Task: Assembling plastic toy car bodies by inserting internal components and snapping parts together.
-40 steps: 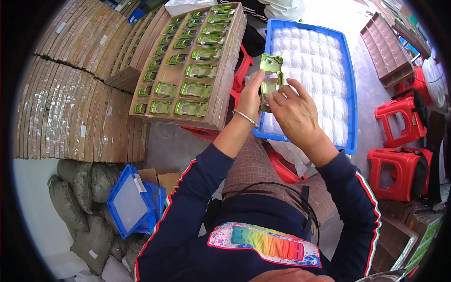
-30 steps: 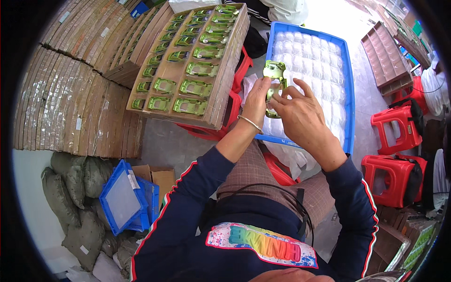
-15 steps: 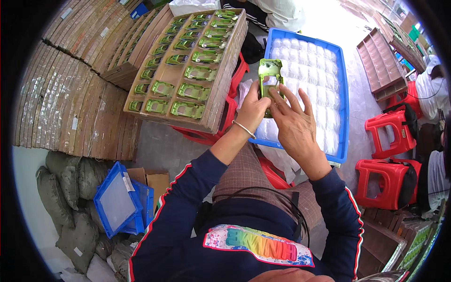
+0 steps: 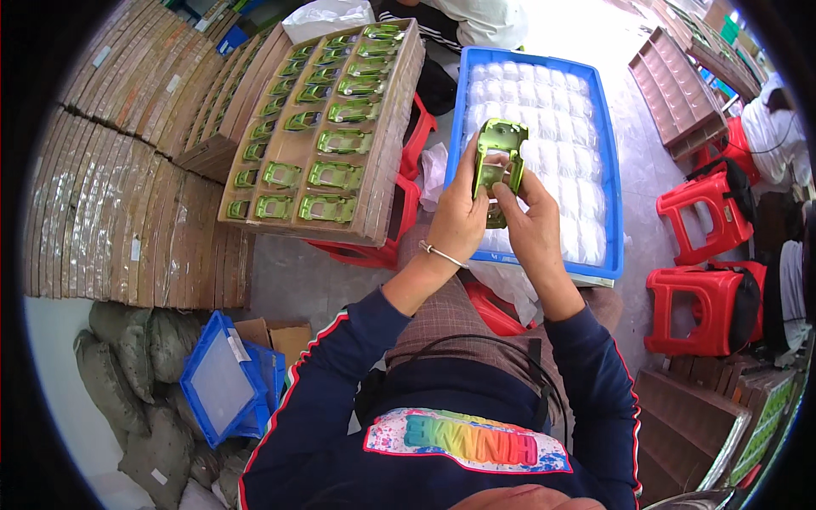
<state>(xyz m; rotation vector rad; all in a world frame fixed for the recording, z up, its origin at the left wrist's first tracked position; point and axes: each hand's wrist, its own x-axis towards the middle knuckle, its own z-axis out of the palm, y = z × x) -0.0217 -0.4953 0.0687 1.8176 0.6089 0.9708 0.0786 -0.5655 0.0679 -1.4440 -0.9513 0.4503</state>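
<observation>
A shiny green toy car body shell with window openings is tilted up in front of me, over the near left part of the blue tray. My left hand wraps round its left side and lower end. On the other side, my right hand grips the lower right edge, its thumb pressed on the shell and its fingers curled behind. The far end of the shell sticks out above both hands. Rows of clear plastic-wrapped rounded pieces fill the tray.
To the left, a divided cardboard box holds several green car shells, propped on red stools. Stacked cardboard trays line the far left. Blue crates and grey sacks lie lower left. More red stools stand right.
My right hand's spread fingers have closed round the shell's right edge, with the thumb on its face. The shell has shifted slightly right and down. The whole view has moved a little.
</observation>
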